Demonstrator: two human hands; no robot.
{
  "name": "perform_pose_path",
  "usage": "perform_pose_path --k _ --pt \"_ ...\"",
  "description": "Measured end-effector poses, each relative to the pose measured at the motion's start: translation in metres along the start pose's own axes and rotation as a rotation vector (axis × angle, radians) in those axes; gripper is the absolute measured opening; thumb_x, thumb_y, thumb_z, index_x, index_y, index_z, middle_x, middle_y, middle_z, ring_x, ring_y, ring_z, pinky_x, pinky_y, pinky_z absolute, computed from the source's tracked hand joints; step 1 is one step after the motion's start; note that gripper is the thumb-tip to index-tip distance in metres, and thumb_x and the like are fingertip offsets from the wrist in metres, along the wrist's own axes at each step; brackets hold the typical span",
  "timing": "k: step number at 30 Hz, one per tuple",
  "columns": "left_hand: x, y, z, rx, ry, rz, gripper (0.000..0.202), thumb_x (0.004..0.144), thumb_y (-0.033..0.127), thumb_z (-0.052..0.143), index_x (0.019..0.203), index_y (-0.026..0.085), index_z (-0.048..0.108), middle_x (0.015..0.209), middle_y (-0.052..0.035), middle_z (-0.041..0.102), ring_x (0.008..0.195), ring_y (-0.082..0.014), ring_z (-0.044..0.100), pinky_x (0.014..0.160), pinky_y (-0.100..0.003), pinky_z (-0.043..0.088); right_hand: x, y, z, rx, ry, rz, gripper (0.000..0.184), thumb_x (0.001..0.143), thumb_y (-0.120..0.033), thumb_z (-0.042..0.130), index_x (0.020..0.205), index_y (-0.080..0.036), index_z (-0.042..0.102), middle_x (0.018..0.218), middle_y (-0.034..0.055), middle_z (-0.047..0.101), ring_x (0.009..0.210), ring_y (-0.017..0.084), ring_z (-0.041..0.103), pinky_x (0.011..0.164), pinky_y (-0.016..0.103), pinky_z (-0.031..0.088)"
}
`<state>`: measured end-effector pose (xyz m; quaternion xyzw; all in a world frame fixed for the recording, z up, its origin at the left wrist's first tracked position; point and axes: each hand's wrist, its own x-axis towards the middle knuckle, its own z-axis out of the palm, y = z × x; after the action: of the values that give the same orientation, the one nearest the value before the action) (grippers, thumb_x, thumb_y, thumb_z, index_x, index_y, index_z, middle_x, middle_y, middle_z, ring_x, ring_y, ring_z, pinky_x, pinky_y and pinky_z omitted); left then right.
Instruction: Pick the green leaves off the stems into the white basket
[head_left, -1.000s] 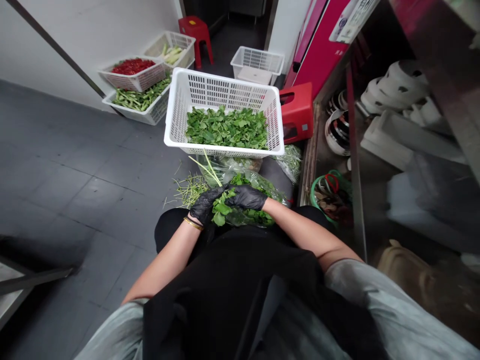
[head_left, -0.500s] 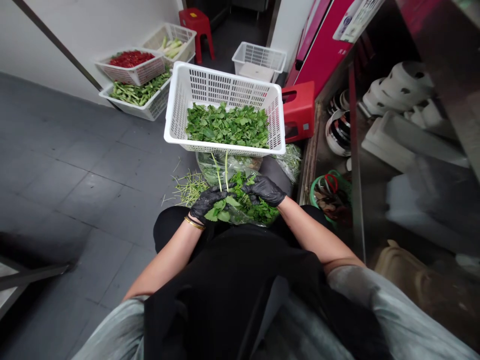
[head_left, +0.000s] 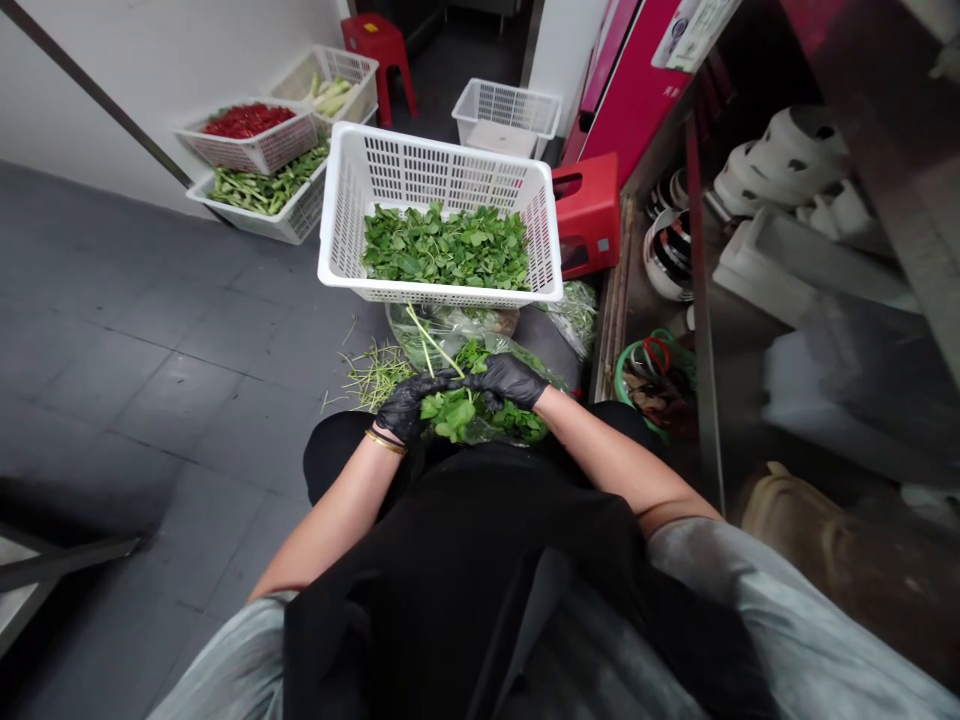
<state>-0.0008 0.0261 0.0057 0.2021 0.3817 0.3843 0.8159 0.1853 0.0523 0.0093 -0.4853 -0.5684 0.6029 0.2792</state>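
Both my hands wear black gloves and meet over my lap. My left hand (head_left: 406, 405) is closed around leafy green stems (head_left: 436, 350), whose pale ends point up and away from me. The fingers of my right hand (head_left: 510, 381) pinch the same greens close beside the left fingertips. Leaves (head_left: 451, 414) hang below the fingers. Under the hands lies a clear plastic bag (head_left: 491, 432) with more greens in it. Just beyond stands a white basket (head_left: 442, 292) with a layer of picked leaves (head_left: 450, 248) on its bottom.
Cut stems (head_left: 377, 374) lie on the floor at left. Baskets of red chillies (head_left: 249, 121) and green vegetables (head_left: 262, 188) stand by the wall. A red stool (head_left: 589, 215) is behind the white basket's right side. A metal shelf (head_left: 709, 400) runs along the right.
My right hand has moved left to meet my left hand at the stems. The stems have tilted further left, and the leaves beneath have shifted. The whole view has shifted slightly.
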Motion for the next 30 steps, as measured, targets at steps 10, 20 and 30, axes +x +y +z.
perform_pose_path --k 10,20,30 --pt "-0.005 -0.01 -0.006 0.398 0.227 0.214 0.022 0.054 0.025 0.085 0.073 0.017 0.077 0.071 -0.0041 0.074 0.066 -0.0185 0.067 0.067 -0.029 0.053 0.005 0.011 0.021 0.019 0.305 -0.069 0.046 0.064 -0.052 0.071 0.055 -0.02 0.04 0.051 -0.0033 0.049 0.053 0.01 0.049 0.049 0.023 0.039" --pt "-0.024 0.001 -0.005 0.302 -0.064 -0.059 0.024 0.053 0.019 0.084 0.073 0.009 0.076 0.067 -0.01 0.072 0.057 -0.0192 0.066 0.058 -0.028 0.051 -0.006 -0.015 -0.014 -0.328 0.061 -0.263 0.027 0.068 -0.042 0.07 0.071 -0.017 0.059 0.069 0.003 0.061 0.067 0.015 0.056 0.068 0.029 0.045" --pt "-0.013 -0.012 -0.005 0.122 -0.058 0.053 0.028 0.056 0.027 0.084 0.079 0.014 0.074 0.077 -0.007 0.073 0.068 -0.0189 0.068 0.067 -0.03 0.056 -0.017 -0.006 0.026 0.525 -0.144 0.021 0.041 0.063 -0.049 0.075 0.079 -0.016 0.057 0.045 -0.0098 0.043 0.036 0.004 0.034 0.04 0.019 0.038"
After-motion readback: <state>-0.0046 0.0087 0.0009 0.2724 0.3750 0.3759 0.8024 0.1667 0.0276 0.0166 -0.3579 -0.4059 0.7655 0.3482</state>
